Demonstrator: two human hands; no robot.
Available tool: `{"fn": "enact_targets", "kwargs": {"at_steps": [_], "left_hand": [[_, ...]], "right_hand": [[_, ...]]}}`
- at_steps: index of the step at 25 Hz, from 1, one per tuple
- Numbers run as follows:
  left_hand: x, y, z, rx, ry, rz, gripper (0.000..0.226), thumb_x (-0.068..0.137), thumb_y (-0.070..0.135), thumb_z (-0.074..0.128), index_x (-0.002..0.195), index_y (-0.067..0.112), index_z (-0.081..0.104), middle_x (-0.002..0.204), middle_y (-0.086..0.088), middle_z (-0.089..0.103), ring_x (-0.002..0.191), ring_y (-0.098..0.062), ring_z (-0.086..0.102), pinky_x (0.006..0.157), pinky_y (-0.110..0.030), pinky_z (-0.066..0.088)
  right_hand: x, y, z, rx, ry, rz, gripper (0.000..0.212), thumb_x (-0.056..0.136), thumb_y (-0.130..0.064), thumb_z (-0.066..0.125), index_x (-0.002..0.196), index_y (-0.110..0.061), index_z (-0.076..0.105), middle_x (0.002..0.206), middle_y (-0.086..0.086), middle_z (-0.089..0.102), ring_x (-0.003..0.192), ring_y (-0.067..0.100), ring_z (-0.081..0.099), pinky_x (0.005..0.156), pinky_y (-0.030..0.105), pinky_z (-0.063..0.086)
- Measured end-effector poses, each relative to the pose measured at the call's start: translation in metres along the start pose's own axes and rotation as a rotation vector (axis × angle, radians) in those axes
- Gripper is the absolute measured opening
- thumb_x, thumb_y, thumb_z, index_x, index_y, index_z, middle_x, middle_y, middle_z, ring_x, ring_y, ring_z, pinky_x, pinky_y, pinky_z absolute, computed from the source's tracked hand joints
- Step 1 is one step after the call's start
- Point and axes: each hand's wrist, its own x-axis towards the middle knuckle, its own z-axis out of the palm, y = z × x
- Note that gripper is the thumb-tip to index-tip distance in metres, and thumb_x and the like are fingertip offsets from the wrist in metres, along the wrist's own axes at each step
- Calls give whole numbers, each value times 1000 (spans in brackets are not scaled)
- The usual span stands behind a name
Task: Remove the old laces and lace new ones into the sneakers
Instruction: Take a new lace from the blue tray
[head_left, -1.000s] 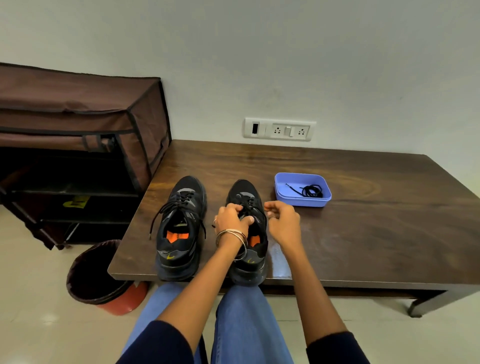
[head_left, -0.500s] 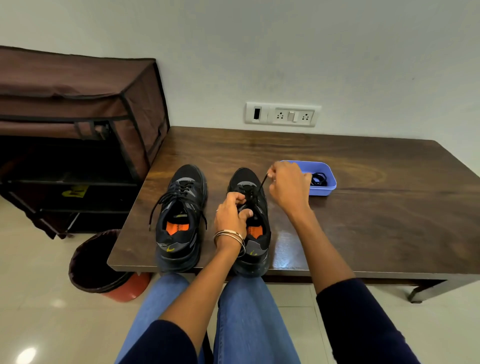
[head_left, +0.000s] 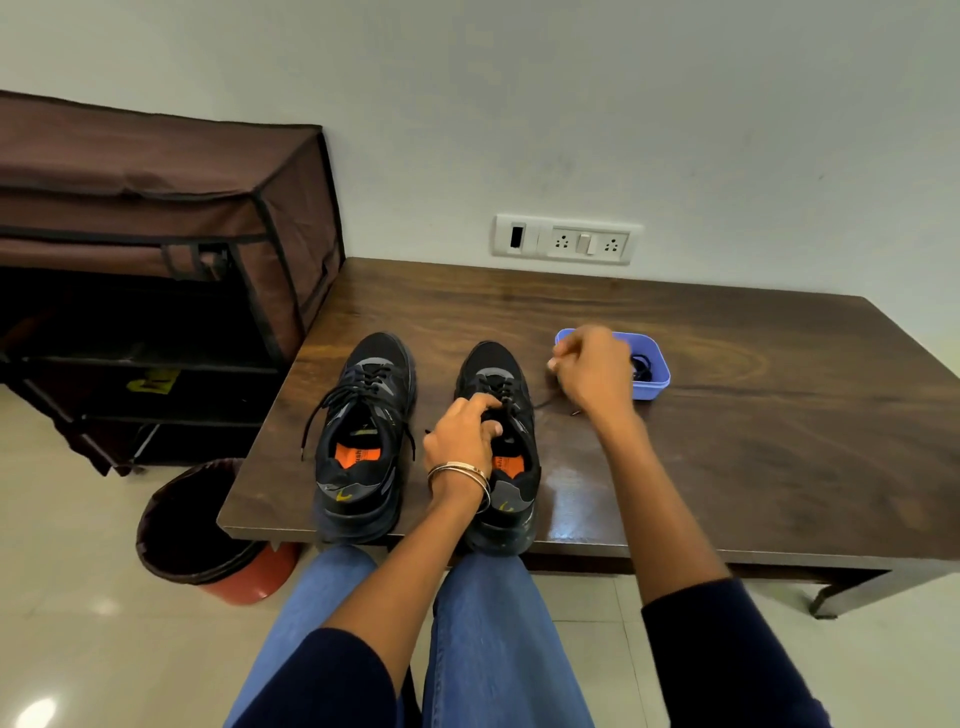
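Note:
Two black sneakers with orange insoles stand side by side at the front edge of the wooden table (head_left: 727, 415). The left sneaker (head_left: 363, 431) is still laced, its ends hanging loose. My left hand (head_left: 462, 436) grips the right sneaker (head_left: 506, 483) at its tongue and upper laces. My right hand (head_left: 592, 371), blurred and with curled fingers, is raised to the right of that sneaker and pinches its old black lace (head_left: 545, 402), whose tip lies on the table below the hand. A blue tray (head_left: 657, 382) behind my right hand holds coiled black laces (head_left: 643, 366).
A brown fabric shoe rack (head_left: 156, 234) stands left of the table. A red bin (head_left: 208, 535) with a dark liner sits on the floor by the table's front left corner. A socket panel (head_left: 566, 241) is on the wall. My knees are under the table's edge.
My right hand took the right sneaker's lace, pulled it up and then out to the right toward the blue tray. My left hand stayed on the sneaker.

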Motion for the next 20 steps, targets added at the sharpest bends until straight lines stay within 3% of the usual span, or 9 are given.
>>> {"fn": "enact_targets", "kwargs": {"at_steps": [2, 3, 7, 9, 11, 15, 18, 20], "left_hand": [[2, 0, -2, 3, -22, -26, 24, 92, 22, 55, 113, 32, 61, 109, 5, 61, 101, -17, 58, 78, -32, 37], [4, 0, -3, -13, -37, -31, 23, 91, 22, 56, 111, 32, 61, 109, 6, 61, 101, -17, 58, 81, -33, 39], [14, -7, -9, -61, -119, -53, 12, 91, 25, 60, 102, 28, 62, 101, 7, 56, 93, -14, 57, 81, -31, 43], [25, -12, -12, -95, -265, -27, 11, 92, 29, 58, 97, 21, 62, 96, 2, 55, 93, -21, 58, 84, -36, 45], [34, -12, -23, -307, -396, -78, 29, 93, 42, 53, 85, 16, 61, 89, -6, 60, 93, -31, 61, 85, -41, 48], [45, 6, -56, -728, -451, -448, 53, 86, 70, 42, 70, 21, 54, 74, 4, 57, 82, -15, 58, 76, -36, 49], [56, 18, -73, -1014, -356, -506, 56, 79, 74, 45, 62, 21, 52, 77, 5, 56, 82, -15, 56, 77, -40, 48], [63, 29, -86, -1293, -265, -494, 47, 83, 65, 52, 76, 19, 61, 84, 6, 59, 81, -15, 57, 73, -38, 49]], "right_hand": [[-16, 9, 29, 13, -261, 69, 12, 78, -15, 78, 84, -9, 68, 95, 10, 70, 91, 24, 65, 82, 34, 52], [-23, 12, 41, 4, -294, 82, 21, 74, -17, 81, 89, -9, 69, 97, 10, 70, 94, 25, 65, 84, 36, 53], [-37, 13, 61, 152, -172, -6, 53, 72, -2, 79, 122, -9, 62, 104, 6, 67, 97, 24, 64, 90, 40, 52], [-39, 17, 62, 240, -127, -27, 57, 73, 7, 72, 126, -11, 59, 99, 2, 65, 85, 18, 61, 82, 28, 53], [-45, 19, 64, 231, -112, -77, 56, 77, 11, 65, 128, -11, 59, 104, 3, 66, 85, 13, 58, 75, 14, 49], [-50, 22, 77, 263, -25, -114, 62, 74, 13, 60, 130, -14, 56, 113, 5, 65, 100, 22, 63, 91, 35, 52], [-50, 26, 81, 264, -1, -96, 67, 75, 14, 61, 133, -18, 53, 120, 4, 53, 101, 21, 61, 91, 37, 52], [-52, 26, 80, 274, -16, -138, 72, 76, 19, 56, 136, -20, 49, 128, 3, 47, 110, 20, 58, 92, 35, 52]]}}
